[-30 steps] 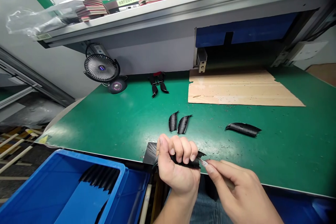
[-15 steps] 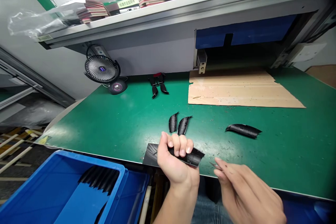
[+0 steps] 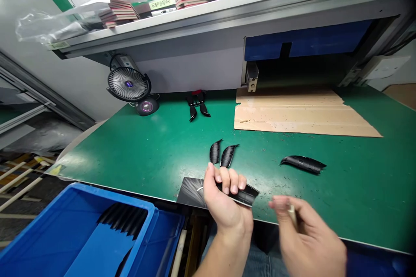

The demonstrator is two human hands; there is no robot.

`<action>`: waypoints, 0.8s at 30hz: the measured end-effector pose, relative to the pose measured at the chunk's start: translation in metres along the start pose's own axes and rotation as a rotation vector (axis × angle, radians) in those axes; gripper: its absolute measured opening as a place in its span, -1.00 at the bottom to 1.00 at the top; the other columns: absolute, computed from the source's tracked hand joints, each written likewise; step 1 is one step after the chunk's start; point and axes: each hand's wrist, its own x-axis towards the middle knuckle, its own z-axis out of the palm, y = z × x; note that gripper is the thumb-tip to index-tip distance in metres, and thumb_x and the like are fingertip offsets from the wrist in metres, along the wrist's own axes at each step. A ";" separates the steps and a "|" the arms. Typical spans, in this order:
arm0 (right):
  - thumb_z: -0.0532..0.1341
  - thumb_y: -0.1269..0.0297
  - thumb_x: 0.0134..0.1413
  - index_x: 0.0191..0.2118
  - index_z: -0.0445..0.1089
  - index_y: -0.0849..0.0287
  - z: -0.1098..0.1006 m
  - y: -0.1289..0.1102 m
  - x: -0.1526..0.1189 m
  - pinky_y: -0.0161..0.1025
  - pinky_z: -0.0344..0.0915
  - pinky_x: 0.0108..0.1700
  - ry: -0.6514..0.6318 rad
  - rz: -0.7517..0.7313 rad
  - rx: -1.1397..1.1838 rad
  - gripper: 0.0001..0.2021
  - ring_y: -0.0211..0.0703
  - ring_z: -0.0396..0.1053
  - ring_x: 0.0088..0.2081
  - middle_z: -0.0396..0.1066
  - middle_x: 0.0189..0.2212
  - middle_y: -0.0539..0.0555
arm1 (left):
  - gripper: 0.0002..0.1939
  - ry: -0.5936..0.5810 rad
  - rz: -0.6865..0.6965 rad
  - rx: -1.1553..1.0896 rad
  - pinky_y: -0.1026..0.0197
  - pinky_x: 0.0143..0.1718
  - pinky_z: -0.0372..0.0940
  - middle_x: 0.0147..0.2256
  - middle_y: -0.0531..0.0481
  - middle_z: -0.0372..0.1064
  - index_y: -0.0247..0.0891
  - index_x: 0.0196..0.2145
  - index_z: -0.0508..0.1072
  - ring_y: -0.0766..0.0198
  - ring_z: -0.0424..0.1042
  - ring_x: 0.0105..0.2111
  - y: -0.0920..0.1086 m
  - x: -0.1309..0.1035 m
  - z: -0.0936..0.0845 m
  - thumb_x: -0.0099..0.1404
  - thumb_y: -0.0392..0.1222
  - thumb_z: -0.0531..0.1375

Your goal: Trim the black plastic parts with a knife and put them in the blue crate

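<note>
My left hand (image 3: 229, 207) is wrapped around a curved black plastic part (image 3: 248, 195) above the bench's front edge. The part's ribbed right end sticks out past my fingers. To its right, my right hand (image 3: 308, 231) is closed on a small trimming knife (image 3: 293, 215); only a pale bit of it shows between the fingers, and its tip is hidden. Two similar black parts (image 3: 215, 152) lie just beyond my left hand. Another black part (image 3: 303, 163) rests farther right. A dark flat plate (image 3: 191, 192) lies at the bench edge left of my left hand.
Lower left stands a blue bin (image 3: 78, 190) with several black parts inside. A small fan (image 3: 129, 85), a black-and-red assembly (image 3: 197, 100) and a cardboard sheet (image 3: 302, 114) occupy the back of the green bench (image 3: 156, 151). Overhead runs a shelf (image 3: 208, 13) with stacked red pieces.
My left hand and the black part have shifted slightly right. The right hand has turned, so the knife's metal tip no longer shows and a pale part does.
</note>
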 end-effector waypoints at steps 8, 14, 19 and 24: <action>0.11 -0.05 0.20 -0.41 0.34 0.11 -0.013 0.020 0.005 -0.35 0.19 -0.60 -0.200 -0.109 -0.007 -0.66 -0.18 0.35 -0.49 0.41 -0.48 0.02 | -0.64 0.040 0.022 -0.041 0.36 -0.66 -0.08 -0.70 0.21 -0.28 -0.25 -0.60 0.04 0.45 -0.18 -0.71 0.009 0.015 -0.002 0.27 -0.18 0.09; 0.08 0.19 0.26 0.12 0.30 0.04 0.000 0.022 0.007 -0.37 0.37 -0.16 -0.364 -0.426 0.078 -0.66 -0.15 0.39 -0.14 0.38 -0.11 0.07 | -0.64 0.037 -0.021 -0.051 0.38 -0.68 -0.09 -0.71 0.22 -0.28 -0.24 -0.61 0.02 0.48 -0.19 -0.74 0.008 0.012 0.001 0.25 -0.19 0.10; 0.23 0.18 0.14 -0.05 0.46 0.11 0.006 0.020 0.007 -0.40 0.42 -0.33 -0.335 -0.292 0.249 -0.73 -0.11 0.46 -0.26 0.46 -0.24 0.09 | -0.65 0.090 -0.243 -0.157 0.42 -0.69 -0.07 -0.72 0.24 -0.29 -0.24 -0.61 0.00 0.50 -0.14 -0.76 0.007 0.019 -0.004 0.23 -0.21 0.09; 0.26 0.10 0.08 -0.40 0.47 0.14 0.010 0.009 0.011 -0.46 0.30 -0.54 -0.341 -0.108 0.297 -0.78 -0.26 0.32 -0.54 0.41 -0.52 -0.01 | -0.65 0.096 -0.292 -0.198 0.42 -0.71 -0.11 -0.72 0.24 -0.30 -0.25 -0.62 0.01 0.51 -0.15 -0.77 0.002 0.016 -0.004 0.24 -0.24 0.08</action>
